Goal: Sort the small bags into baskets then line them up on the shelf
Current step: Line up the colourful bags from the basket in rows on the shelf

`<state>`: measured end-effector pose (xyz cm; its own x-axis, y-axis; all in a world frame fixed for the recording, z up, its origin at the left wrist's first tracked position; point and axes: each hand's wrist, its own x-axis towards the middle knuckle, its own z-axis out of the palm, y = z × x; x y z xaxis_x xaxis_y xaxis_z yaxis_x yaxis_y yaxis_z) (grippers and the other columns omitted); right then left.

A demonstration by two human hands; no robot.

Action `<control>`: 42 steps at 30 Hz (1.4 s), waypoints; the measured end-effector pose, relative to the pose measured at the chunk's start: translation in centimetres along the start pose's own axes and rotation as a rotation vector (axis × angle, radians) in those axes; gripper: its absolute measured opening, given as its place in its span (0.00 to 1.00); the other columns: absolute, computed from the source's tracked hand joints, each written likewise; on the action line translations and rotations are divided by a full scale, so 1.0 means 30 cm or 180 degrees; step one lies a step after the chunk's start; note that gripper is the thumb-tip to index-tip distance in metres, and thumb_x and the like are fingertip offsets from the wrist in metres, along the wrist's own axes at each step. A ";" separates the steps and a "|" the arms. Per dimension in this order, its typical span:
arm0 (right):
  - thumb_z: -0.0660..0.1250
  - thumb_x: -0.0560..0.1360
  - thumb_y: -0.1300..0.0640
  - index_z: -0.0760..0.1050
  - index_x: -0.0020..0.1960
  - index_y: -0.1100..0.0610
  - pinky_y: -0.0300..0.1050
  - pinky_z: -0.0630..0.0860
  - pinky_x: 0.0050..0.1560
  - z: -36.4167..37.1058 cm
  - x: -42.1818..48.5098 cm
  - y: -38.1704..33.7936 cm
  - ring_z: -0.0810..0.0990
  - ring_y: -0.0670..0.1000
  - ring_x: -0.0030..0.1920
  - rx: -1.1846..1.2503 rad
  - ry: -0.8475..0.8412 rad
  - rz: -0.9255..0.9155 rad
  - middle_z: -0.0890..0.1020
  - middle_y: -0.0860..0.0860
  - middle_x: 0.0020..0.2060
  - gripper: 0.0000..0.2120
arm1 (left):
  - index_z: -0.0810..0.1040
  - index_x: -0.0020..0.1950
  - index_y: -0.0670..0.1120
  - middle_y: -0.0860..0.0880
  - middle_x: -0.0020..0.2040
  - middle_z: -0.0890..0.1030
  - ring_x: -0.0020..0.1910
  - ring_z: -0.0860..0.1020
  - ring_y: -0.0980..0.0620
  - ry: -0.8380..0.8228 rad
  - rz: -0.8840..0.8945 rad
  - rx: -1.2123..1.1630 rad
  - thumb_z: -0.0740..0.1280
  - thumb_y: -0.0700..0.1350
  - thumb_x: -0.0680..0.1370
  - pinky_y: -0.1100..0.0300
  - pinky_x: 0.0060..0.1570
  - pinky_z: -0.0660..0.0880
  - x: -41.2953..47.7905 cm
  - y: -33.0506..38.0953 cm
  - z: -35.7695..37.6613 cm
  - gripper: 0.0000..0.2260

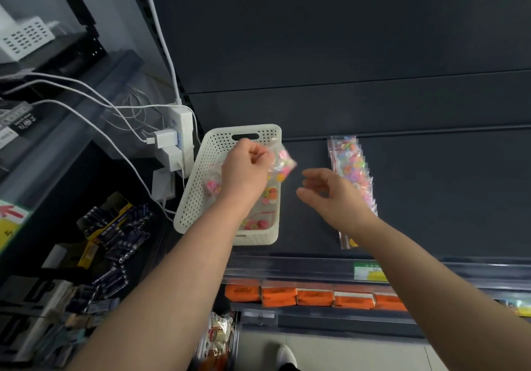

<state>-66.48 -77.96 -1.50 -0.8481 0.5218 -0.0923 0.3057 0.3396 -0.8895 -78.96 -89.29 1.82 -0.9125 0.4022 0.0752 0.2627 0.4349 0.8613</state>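
A white perforated basket (pixel 201 175) stands on the dark shelf (pixel 431 192) at its left end, with a few small clear bags of coloured beads (pixel 268 195) inside. My left hand (pixel 247 169) is over the basket and pinches one small bead bag (pixel 283 163) by its top, above the basket's right rim. My right hand (pixel 330 195) hovers to the right of it, fingers loosely spread and holding nothing. Behind that hand, a row of several overlapping bead bags (pixel 352 163) lies on the shelf from back to front.
A white power strip with chargers and cables (pixel 175 143) hangs left of the basket. Battery packs (pixel 115 232) fill the lower left rack. Orange packets (pixel 313 296) line the shelf below. Another white basket (pixel 26 40) sits at the upper left.
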 end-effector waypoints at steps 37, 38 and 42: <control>0.70 0.74 0.46 0.74 0.61 0.49 0.41 0.76 0.40 -0.230 -0.200 0.306 0.78 0.45 0.43 -0.1401 0.0698 0.0413 0.81 0.45 0.47 0.17 | 0.76 0.57 0.49 0.52 0.49 0.83 0.46 0.81 0.53 -0.0991 -0.0125 0.1538 0.72 0.54 0.75 0.57 0.41 0.76 -0.341 -0.036 0.356 0.15; 0.68 0.75 0.46 0.76 0.59 0.49 0.41 0.77 0.40 -0.229 -0.195 0.310 0.79 0.45 0.43 -0.1464 0.0673 0.0367 0.81 0.46 0.48 0.14 | 0.77 0.57 0.48 0.52 0.49 0.84 0.46 0.81 0.52 -0.0997 -0.0113 0.1513 0.72 0.53 0.75 0.57 0.43 0.77 -0.340 -0.035 0.354 0.15; 0.64 0.78 0.48 0.81 0.54 0.47 0.44 0.81 0.34 -0.201 -0.190 0.317 0.79 0.46 0.35 -0.1656 0.0615 0.0263 0.81 0.45 0.39 0.10 | 0.82 0.54 0.48 0.51 0.49 0.85 0.47 0.82 0.52 -0.1094 -0.0019 0.1378 0.72 0.51 0.76 0.53 0.48 0.80 -0.346 -0.028 0.354 0.11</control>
<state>-56.13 -72.99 -6.73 -0.7324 0.6804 -0.0251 0.5826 0.6072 -0.5402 -66.36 -85.27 -5.02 -0.7785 0.6069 -0.1598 0.4290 0.7004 0.5704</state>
